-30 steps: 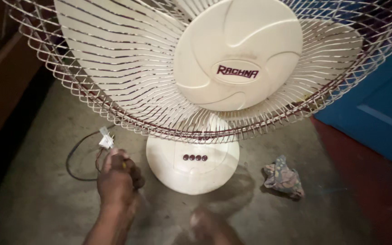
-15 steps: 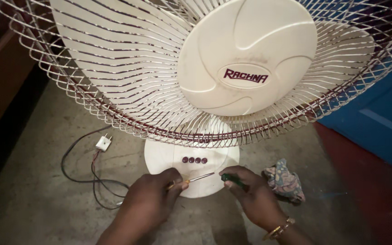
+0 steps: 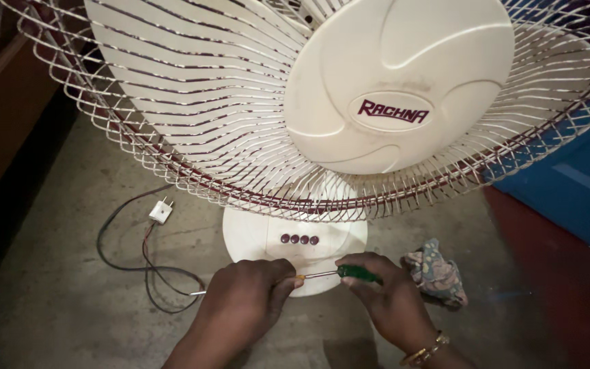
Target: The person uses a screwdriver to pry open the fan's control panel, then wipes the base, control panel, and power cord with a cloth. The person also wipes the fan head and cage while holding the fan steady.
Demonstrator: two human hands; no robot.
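Before the fan base point(image 3: 261, 236), left hand point(image 3: 240, 311) and right hand point(image 3: 390, 301) each pinching 1 screwdriver point(image 3: 339, 273).

I see one label only: an oval badge point(image 3: 392, 111) on the cream hub cap point(image 3: 397, 82) at the middle of the fan's front grille point(image 3: 192, 137), pale with dark red lettering. I find no packages, signs or screens.

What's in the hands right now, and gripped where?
A screwdriver, held at both ends: right hand on the green handle, left hand pinching the metal shaft's tip end.
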